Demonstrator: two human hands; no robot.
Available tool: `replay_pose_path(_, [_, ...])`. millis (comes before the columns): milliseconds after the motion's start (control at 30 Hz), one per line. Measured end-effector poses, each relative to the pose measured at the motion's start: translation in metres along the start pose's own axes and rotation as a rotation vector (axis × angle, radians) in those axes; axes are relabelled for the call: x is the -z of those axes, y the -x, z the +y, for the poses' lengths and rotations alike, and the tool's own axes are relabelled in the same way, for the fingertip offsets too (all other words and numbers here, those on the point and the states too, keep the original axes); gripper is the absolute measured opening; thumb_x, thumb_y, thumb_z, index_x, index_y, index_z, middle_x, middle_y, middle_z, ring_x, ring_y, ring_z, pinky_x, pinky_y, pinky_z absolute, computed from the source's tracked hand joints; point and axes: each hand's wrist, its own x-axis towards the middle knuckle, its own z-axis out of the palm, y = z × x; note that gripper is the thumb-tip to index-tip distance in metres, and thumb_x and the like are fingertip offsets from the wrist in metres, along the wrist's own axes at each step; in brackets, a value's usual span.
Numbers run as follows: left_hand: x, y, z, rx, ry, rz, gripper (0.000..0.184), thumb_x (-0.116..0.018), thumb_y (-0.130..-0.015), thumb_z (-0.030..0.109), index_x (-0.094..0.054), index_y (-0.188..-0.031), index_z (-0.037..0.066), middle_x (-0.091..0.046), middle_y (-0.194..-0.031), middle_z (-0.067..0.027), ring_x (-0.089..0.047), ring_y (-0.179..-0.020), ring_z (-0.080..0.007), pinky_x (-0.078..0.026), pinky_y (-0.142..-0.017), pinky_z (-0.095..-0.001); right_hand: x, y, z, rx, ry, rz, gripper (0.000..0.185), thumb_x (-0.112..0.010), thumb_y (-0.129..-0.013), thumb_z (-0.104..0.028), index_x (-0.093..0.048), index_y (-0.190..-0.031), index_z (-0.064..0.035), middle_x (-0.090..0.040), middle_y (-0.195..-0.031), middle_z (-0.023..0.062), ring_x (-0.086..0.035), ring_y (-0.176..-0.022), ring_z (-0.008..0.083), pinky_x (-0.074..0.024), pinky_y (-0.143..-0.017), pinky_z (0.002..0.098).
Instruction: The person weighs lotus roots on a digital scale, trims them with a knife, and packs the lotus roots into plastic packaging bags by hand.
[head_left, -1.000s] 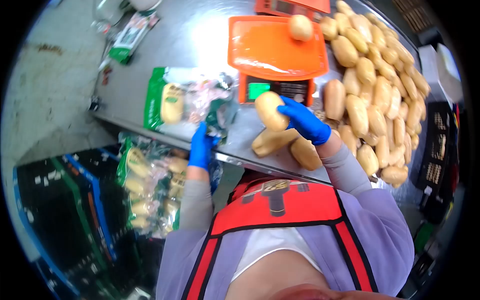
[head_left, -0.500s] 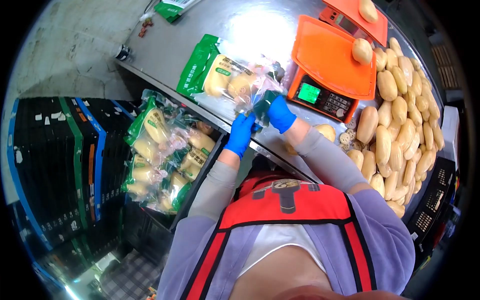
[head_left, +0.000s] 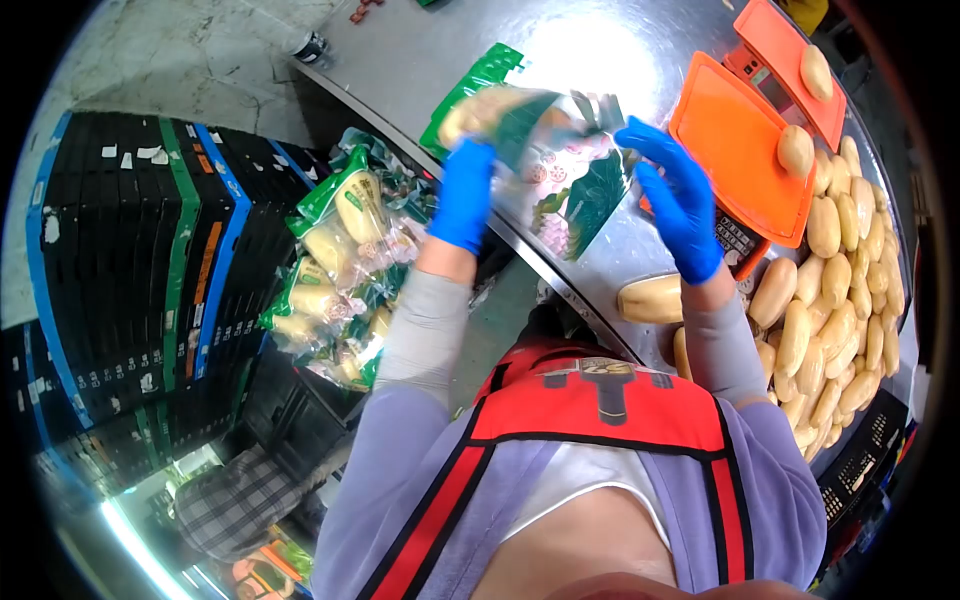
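Note:
My left hand (head_left: 463,195), in a blue glove, has its fingers closed at the near edge of a green and clear printed plastic bag (head_left: 585,195). Motion blurs the bag's left part, where a pale yellow root (head_left: 480,112) shows. Beside the bag's right end is my right hand (head_left: 680,200), also gloved in blue, its thumb and fingers apart with nothing held. To its right, an orange scale tray (head_left: 735,145) bears one pale root (head_left: 796,151) at its far right corner. Another root (head_left: 652,299) lies on the metal table (head_left: 400,60) below my right hand.
Many pale roots (head_left: 825,300) are heaped at the right. A second orange scale (head_left: 775,50) stands behind. Packed bags (head_left: 355,215) fill a container at the left below the table edge, beside stacked dark crates (head_left: 110,270). A person in a checked sleeve (head_left: 235,505) is at the lower left.
The root that my right hand held a second ago has left it. Both hands came together at the bag, then parted, the right one opening. The view has shifted, moving the table's contents rightward.

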Motion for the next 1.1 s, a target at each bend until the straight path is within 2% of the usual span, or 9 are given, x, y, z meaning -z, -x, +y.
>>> replay_pose_path(133, [0.054,-0.019,0.065,-0.457,-0.281,0.052,0.022,-0.054,-0.082,0.014,-0.061,-0.098,0.001,-0.060,-0.089,-0.0027,-0.054,-0.078,-0.0104,-0.042,-0.071,-0.0233,0.020,0.019,-0.016,-0.151,-0.163,0.167,0.032,-0.050,-0.087,-0.001,-0.050,-0.119,0.0048,-0.060,-0.108,0.0110,-0.056,-0.102,0.0166,-0.0418,-0.090,0.0286])
replay_pose_path(367, [0.171,0.038,0.034,-0.127,-0.442,0.094,0.028,-0.054,-0.077,0.008,-0.060,-0.104,0.001,-0.061,-0.094,-0.0070,-0.057,-0.083,-0.0117,-0.045,-0.074,-0.0252,0.049,0.068,0.010,-0.366,-0.232,0.275,0.028,-0.050,-0.089,-0.002,-0.053,-0.116,0.0018,-0.058,-0.113,0.0084,-0.057,-0.100,0.0162,-0.0433,-0.089,0.0283])
replay_pose_path(467, [0.235,0.082,-0.021,-0.023,-0.935,0.165,0.032,-0.057,-0.079,0.013,-0.059,-0.108,0.000,-0.061,-0.096,-0.0088,-0.056,-0.090,-0.0163,-0.044,-0.082,-0.0280,0.050,0.082,0.019,-0.438,-0.290,0.304,0.027,-0.053,-0.088,-0.002,-0.054,-0.114,0.0022,-0.059,-0.109,0.0079,-0.057,-0.098,0.0153,-0.0435,-0.089,0.0279])
replay_pose_path(633, [0.198,0.113,0.006,0.153,-0.906,0.301,0.042,-0.062,-0.082,0.026,-0.056,-0.111,-0.004,-0.059,-0.107,-0.0141,-0.054,-0.102,-0.0240,-0.040,-0.092,-0.0335,0.048,0.093,0.034,-0.521,-0.273,0.217,0.027,-0.053,-0.088,-0.002,-0.055,-0.114,0.0016,-0.060,-0.105,0.0070,-0.058,-0.094,0.0149,-0.0441,-0.086,0.0271])
replay_pose_path(700, [0.177,0.097,0.028,-0.405,-1.425,0.481,0.065,-0.064,-0.079,0.037,-0.044,-0.128,0.001,-0.043,-0.132,-0.0190,-0.042,-0.120,-0.0347,-0.033,-0.099,-0.0423,0.042,0.092,0.033,-0.540,-0.275,0.154,0.026,-0.053,-0.088,-0.003,-0.055,-0.113,0.0017,-0.060,-0.106,0.0077,-0.058,-0.094,0.0146,-0.0441,-0.085,0.0269])
replay_pose_path(800, [0.128,0.066,0.050,-0.543,-1.875,0.282,0.073,-0.065,-0.075,0.042,-0.038,-0.135,0.011,-0.036,-0.139,-0.0122,-0.032,-0.126,-0.0379,-0.026,-0.102,-0.0493,0.034,0.091,0.026,-0.562,-0.316,0.086,0.027,-0.053,-0.088,-0.003,-0.055,-0.114,0.0023,-0.059,-0.109,0.0087,-0.058,-0.095,0.0160,-0.0443,-0.086,0.0277])
replay_pose_path(900, [0.136,0.031,0.026,-0.373,-2.084,0.158,0.071,-0.062,-0.075,0.047,-0.038,-0.136,0.020,-0.032,-0.142,-0.0051,-0.025,-0.129,-0.0403,-0.024,-0.102,-0.0537,0.027,0.098,0.028,-0.537,-0.351,0.067,0.028,-0.055,-0.087,-0.004,-0.055,-0.114,0.0007,-0.060,-0.105,0.0081,-0.058,-0.096,0.0153,-0.0449,-0.085,0.0276])
replay_pose_path(1033, [0.156,0.026,-0.006,-0.403,-2.022,0.111,0.073,-0.057,-0.079,0.045,-0.034,-0.137,0.007,-0.026,-0.144,-0.0151,-0.017,-0.132,-0.0415,-0.008,-0.110,-0.0492,0.025,0.119,0.027,-0.569,-0.366,0.137,0.026,-0.057,-0.088,-0.007,-0.057,-0.112,0.0000,-0.060,-0.099,0.0056,-0.057,-0.091,0.0124,-0.0465,-0.082,0.0263])
replay_pose_path(1100, [0.122,0.044,-0.006,-0.122,-2.261,0.159,0.069,-0.041,-0.087,0.047,-0.026,-0.140,0.005,-0.017,-0.148,-0.0159,-0.011,-0.135,-0.0406,-0.004,-0.111,-0.0489,0.029,0.132,0.028,-0.586,-0.379,0.190,0.026,-0.056,-0.088,-0.007,-0.056,-0.113,-0.0001,-0.060,-0.105,0.0057,-0.058,-0.093,0.0130,-0.0468,-0.084,0.0269])
